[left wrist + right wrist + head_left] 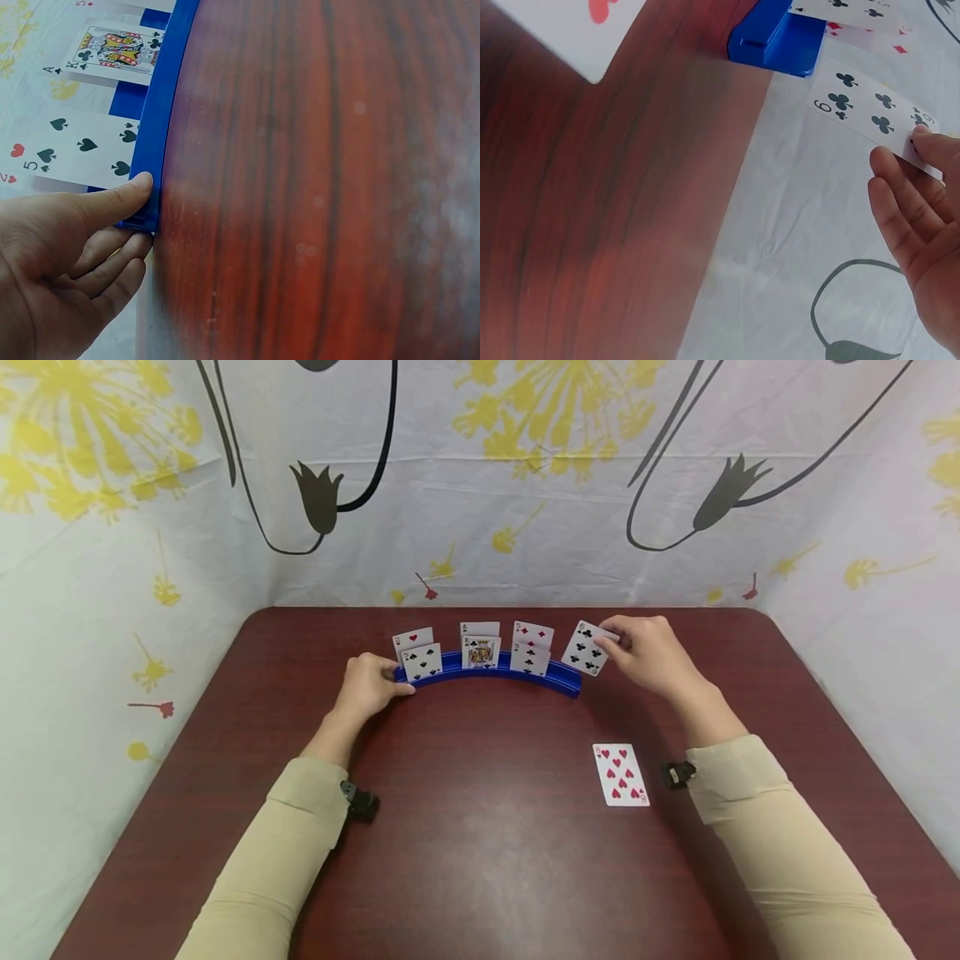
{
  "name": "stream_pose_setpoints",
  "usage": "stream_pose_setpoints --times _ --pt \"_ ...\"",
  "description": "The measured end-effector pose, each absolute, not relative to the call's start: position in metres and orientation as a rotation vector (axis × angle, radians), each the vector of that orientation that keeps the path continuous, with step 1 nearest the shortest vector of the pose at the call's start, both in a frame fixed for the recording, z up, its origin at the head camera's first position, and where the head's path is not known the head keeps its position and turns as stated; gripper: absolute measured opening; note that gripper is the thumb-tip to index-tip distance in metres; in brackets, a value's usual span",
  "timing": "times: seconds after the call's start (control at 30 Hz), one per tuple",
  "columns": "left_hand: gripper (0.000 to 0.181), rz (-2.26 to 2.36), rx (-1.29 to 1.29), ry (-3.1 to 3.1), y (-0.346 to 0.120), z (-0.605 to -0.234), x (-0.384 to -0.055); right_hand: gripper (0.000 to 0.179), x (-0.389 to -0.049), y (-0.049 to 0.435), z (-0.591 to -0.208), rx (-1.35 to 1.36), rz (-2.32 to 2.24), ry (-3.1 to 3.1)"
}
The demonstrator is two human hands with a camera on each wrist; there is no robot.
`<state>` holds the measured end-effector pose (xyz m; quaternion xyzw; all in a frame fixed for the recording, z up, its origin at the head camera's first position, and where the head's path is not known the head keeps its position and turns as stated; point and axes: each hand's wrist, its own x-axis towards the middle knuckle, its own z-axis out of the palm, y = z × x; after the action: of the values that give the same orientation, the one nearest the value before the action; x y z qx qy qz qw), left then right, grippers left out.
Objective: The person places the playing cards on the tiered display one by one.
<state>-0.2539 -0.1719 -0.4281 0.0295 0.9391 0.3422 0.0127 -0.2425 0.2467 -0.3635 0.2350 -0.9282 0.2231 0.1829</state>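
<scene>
A curved blue playing-card holder lies across the far part of the table. My left hand grips its left end, thumb on the front edge and fingers behind. My right hand pinches a six of clubs by its right edge, tilted, just beyond the holder's right end. Three pairs of cards stand in the holder: a two of hearts behind a five of spades, an ace behind a king of clubs, and a five of diamonds behind a clubs card.
An eight of hearts lies face up on the dark red wooden table, nearer than the holder and toward the right. A white patterned cloth hangs behind the table's far edge and along both sides.
</scene>
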Motion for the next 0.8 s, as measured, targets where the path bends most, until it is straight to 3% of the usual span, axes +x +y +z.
stream_pose_setpoints --times 0.8 --pt "0.049 1.068 0.076 2.923 -0.1717 -0.4295 -0.2542 0.026 -0.2410 0.2397 -0.3732 0.652 0.736 -2.714"
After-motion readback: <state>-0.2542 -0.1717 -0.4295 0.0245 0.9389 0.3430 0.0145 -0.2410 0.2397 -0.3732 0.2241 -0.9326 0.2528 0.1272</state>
